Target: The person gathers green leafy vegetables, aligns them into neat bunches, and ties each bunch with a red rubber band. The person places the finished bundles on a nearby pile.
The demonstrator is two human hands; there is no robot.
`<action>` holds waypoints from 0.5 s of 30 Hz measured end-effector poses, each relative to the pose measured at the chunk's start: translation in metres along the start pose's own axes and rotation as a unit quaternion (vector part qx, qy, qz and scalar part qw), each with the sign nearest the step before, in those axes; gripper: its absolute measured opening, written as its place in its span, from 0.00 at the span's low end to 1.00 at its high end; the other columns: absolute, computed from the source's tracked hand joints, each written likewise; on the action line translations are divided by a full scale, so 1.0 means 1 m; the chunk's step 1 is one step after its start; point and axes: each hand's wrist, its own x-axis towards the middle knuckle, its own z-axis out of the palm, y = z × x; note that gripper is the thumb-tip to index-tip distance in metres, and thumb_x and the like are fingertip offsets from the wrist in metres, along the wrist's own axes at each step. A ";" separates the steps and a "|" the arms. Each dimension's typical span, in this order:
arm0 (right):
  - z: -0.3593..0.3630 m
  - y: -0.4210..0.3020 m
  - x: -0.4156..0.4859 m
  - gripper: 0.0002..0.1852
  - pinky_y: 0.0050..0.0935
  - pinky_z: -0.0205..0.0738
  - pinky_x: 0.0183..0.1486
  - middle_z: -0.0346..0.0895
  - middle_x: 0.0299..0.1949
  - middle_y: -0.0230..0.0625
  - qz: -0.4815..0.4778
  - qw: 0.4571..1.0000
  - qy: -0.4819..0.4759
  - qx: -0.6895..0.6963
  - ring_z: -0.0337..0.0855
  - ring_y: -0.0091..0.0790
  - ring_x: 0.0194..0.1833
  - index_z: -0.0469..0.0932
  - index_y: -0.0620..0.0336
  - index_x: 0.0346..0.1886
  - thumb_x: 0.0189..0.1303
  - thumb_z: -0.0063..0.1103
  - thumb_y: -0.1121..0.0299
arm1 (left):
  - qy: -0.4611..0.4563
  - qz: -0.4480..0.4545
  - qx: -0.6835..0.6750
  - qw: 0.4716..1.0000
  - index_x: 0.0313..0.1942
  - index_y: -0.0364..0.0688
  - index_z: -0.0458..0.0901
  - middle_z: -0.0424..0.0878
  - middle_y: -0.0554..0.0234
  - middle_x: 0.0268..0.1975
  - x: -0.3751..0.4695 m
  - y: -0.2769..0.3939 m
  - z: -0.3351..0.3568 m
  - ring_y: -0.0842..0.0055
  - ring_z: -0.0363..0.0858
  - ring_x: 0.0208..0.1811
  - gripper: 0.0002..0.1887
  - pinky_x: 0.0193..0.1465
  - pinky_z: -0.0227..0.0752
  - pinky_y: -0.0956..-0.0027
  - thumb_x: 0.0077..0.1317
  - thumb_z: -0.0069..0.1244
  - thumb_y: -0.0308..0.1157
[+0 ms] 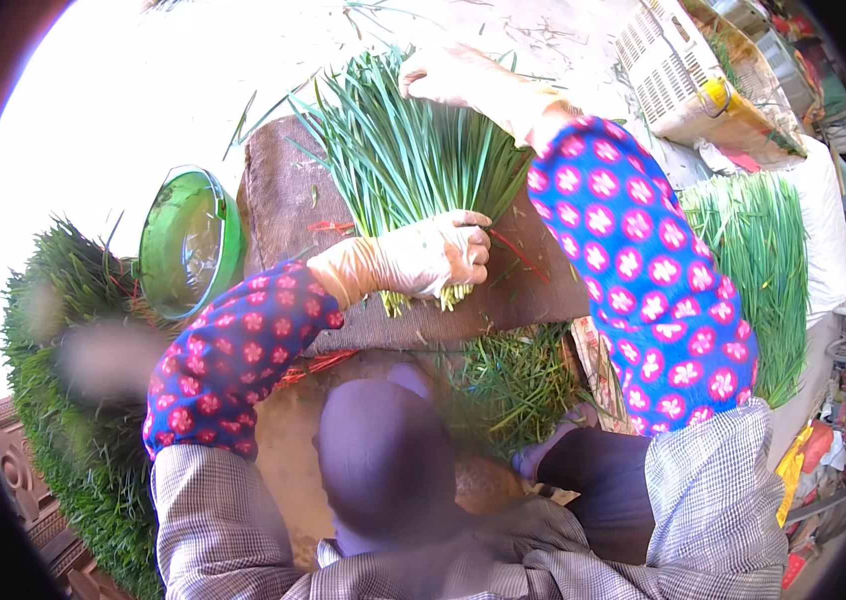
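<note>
A bunch of long green leafy stalks, seemingly garlic chives (415, 157), lies on a brown cloth-covered surface (280, 195), leaf tips pointing away from me. My left hand (430, 255), in a pale glove, is wrapped around the pale stem ends, which poke out beneath it. At the upper right of the bunch is my right hand (445, 75), also gloved, its fingers curled at the leaf tips; whether it grips any leaves cannot be told. Red ties (333, 226) lie on the cloth beside the stalks, and more red ties (318, 366) sit at its near edge.
A green bucket (231, 247) stands left of the cloth, near a large heap of greens (85, 450). Loose leaves (528, 375) lie below the cloth. More stalks (760, 277) are stacked at right, below a white plastic crate (663, 67).
</note>
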 end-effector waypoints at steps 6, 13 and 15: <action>0.044 0.048 0.059 0.14 0.38 0.76 0.47 0.85 0.38 0.37 0.089 0.993 -0.049 -0.059 0.83 0.41 0.43 0.85 0.48 0.41 0.53 0.59 0.60 | 0.000 -0.002 0.032 0.999 0.31 0.46 0.61 0.63 0.69 0.35 -0.004 -0.001 0.010 0.76 0.69 0.45 0.17 0.71 0.56 0.60 0.54 0.39 0.50; 0.034 0.046 0.065 0.17 0.38 0.74 0.48 0.84 0.38 0.37 0.084 0.994 -0.059 0.037 0.83 0.42 0.42 0.84 0.49 0.42 0.48 0.66 0.56 | -0.012 0.000 0.194 0.981 0.32 0.46 0.60 0.63 0.70 0.36 -0.003 -0.001 0.006 0.77 0.68 0.46 0.20 0.72 0.54 0.59 0.53 0.42 0.53; 0.036 0.046 0.066 0.18 0.38 0.74 0.47 0.84 0.37 0.37 0.092 0.993 -0.063 0.037 0.83 0.41 0.42 0.84 0.50 0.42 0.47 0.67 0.56 | -0.006 -0.006 0.136 0.991 0.32 0.46 0.61 0.63 0.70 0.36 -0.004 -0.001 0.006 0.76 0.68 0.46 0.20 0.73 0.53 0.59 0.53 0.42 0.52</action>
